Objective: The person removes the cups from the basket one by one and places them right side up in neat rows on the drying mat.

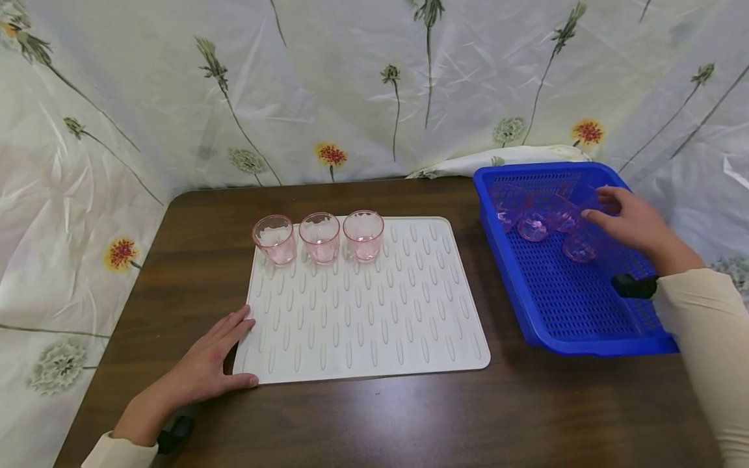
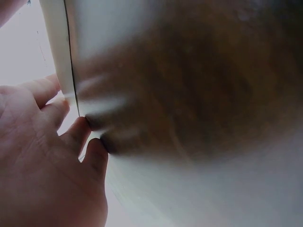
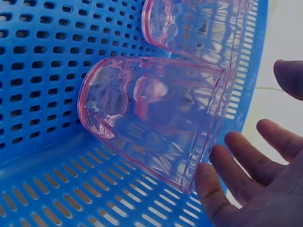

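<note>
My left hand (image 1: 201,365) rests at the near left corner of a white ribbed mat (image 1: 363,331), fingertips and thumb touching its edge. In the left wrist view the fingers (image 2: 97,156) of that hand look extended. Three pink clear glasses stand upright along the mat's far left side: left (image 1: 276,244), middle (image 1: 320,242) and right (image 1: 364,239). Over a blue basket (image 1: 515,292) reaches my right hand (image 1: 634,224), fingers spread and loosely bent. Beside its fingertips, a pink glass (image 3: 156,104) lies on its side; I cannot tell whether they touch.
Several more pink glasses, one (image 1: 534,226) among them, are in the far part of the basket. Mat and basket sit on a dark wood table (image 1: 374,422). A flowered curtain (image 1: 351,84) hangs behind and at the sides.
</note>
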`<state>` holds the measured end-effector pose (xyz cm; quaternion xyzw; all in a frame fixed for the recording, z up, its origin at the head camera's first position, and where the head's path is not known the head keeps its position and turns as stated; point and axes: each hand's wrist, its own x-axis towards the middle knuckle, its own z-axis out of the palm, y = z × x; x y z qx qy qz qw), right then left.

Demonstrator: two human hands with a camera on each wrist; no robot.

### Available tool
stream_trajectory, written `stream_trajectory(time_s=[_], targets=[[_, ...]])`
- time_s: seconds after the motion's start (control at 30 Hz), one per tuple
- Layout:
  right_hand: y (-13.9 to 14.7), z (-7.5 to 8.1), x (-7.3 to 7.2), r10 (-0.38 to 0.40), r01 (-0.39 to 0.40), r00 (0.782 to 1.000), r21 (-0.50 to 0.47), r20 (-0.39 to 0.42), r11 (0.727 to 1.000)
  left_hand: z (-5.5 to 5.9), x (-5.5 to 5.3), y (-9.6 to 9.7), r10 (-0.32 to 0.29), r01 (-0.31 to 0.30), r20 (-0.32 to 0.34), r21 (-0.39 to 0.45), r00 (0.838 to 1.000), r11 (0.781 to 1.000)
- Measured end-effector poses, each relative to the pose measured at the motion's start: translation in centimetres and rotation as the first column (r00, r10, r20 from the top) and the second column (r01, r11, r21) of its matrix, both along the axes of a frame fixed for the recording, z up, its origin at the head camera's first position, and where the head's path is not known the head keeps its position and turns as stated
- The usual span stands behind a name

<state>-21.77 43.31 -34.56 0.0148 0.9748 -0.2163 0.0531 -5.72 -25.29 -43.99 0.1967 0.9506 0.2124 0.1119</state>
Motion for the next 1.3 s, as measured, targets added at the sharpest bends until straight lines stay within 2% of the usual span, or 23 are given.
stream_trajectory(time_s=[0.37,0.53,0.73,0.87,1.13,1.3], targets=[[-0.3,0.0,0.1,-0.002,0.003,1.000,0.028,-0.016,1.000,0.1,0.0,0.0,0.004,-0.004,-0.004,0.002,1.000,1.000],[-0.5,-0.1,0.3,0.017,-0.015,0.999,0.055,-0.047,0.998,0.1,0.0,0.1,0.003,-0.003,0.000,0.009,1.000,1.000],[-0.3,-0.3,0.2,0.046,-0.044,0.998,0.073,-0.035,0.996,0.1,0.1,0.1,-0.001,0.001,-0.002,0.010,1.000,1.000],[0.0,-0.6,0.2,0.050,-0.048,0.998,0.061,-0.030,0.997,0.0,0.1,0.0,0.000,0.000,-0.005,0.012,1.000,1.000],[0.7,-1.0,0.5,0.034,-0.036,0.997,-0.024,-0.071,0.999,0.1,0.1,0.1,-0.004,0.004,-0.009,0.012,1.000,1.000],[1.1,-0.9,0.6,0.043,-0.043,0.998,-0.011,-0.054,0.999,0.0,0.1,0.1,-0.005,0.005,-0.009,0.013,1.000,1.000]])
